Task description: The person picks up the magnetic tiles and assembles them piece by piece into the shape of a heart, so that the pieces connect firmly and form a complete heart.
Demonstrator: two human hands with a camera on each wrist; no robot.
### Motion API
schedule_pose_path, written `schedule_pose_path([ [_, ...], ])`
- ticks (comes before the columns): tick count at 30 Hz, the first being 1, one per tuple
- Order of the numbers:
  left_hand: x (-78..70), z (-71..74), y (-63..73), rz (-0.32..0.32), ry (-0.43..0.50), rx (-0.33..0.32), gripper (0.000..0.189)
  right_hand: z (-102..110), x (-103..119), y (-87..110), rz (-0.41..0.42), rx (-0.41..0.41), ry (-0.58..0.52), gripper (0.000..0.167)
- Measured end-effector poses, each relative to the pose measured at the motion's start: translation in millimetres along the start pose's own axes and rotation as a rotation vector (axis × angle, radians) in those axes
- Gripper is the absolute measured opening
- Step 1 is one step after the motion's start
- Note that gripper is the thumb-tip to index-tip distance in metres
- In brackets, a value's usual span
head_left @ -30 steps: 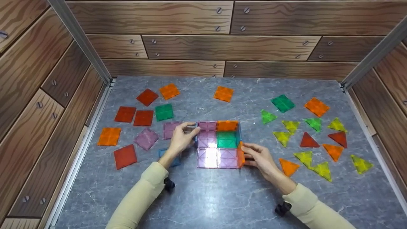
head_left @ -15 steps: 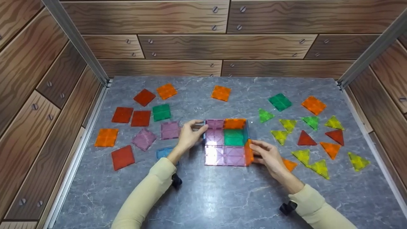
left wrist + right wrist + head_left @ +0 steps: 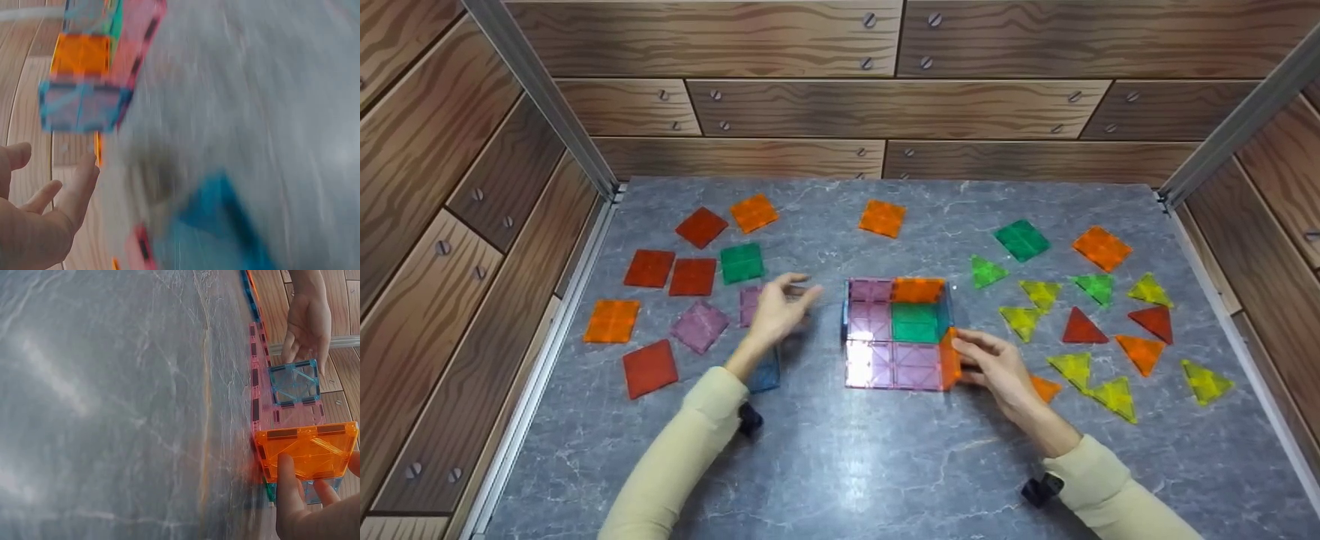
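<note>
Magnetic tiles form a box-like structure (image 3: 870,365) mid-table: a purple and green base with upright tiles along the back and both sides. My right hand (image 3: 997,367) holds the upright orange square tile (image 3: 306,453) at the front of its right side, fingers against the outer face. An upright blue tile (image 3: 295,382) stands on the left side. My left hand (image 3: 780,311) is apart from the structure, to its left, fingers spread and holding nothing. Under it lie a purple square tile (image 3: 748,306) and a blue tile (image 3: 765,373), both partly hidden.
Red, orange, green and purple square tiles, such as a red tile (image 3: 650,369), lie flat on the left. Triangles, including a yellow triangle (image 3: 1206,381), are scattered on the right. An orange square (image 3: 882,218) lies behind the structure. Wood-patterned walls (image 3: 795,109) surround the table.
My left hand has let go of the structure's left side and moved left. My right hand keeps its place at the orange tile. The view shifted slightly between the earlier frames.
</note>
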State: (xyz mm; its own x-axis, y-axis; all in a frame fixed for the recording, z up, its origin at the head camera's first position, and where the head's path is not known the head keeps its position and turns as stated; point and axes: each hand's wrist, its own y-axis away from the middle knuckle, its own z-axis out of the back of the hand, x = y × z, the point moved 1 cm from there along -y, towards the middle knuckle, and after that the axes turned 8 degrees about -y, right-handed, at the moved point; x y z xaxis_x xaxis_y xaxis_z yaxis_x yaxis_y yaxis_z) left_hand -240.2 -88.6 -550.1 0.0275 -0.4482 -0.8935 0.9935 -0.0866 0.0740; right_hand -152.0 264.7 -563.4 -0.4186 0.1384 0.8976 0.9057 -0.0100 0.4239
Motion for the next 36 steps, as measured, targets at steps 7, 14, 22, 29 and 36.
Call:
schedule_pose_path([
  [7, 11.2, 48.0, 1.5, 0.068, -0.115, -0.051, 0.052, 2.3, 0.1, 0.8, 0.002, -0.004, 0.01, 0.063],
  [14, 25.9, 68.4, -2.0, 0.143, -0.276, -0.112, 0.059, 3.1, 1.8, 1.1, -0.003, 0.011, -0.032, 0.061],
  [22, 30.0, 72.3, -7.0, 0.216, -0.354, -0.061, 0.066, 1.6, 2.5, 1.3, -0.005, 0.0, -0.017, 0.06],
  [29, 24.3, 66.2, -14.8, 0.25, -0.43, -0.043, 0.07, 2.3, 2.2, 0.9, 0.006, 0.01, -0.018, 0.058],
  [36, 22.7, 58.2, -21.9, 0.276, -0.51, -0.045, 0.073, 0.4, 2.0, 0.8, 0.021, 0.018, -0.02, 0.057],
])
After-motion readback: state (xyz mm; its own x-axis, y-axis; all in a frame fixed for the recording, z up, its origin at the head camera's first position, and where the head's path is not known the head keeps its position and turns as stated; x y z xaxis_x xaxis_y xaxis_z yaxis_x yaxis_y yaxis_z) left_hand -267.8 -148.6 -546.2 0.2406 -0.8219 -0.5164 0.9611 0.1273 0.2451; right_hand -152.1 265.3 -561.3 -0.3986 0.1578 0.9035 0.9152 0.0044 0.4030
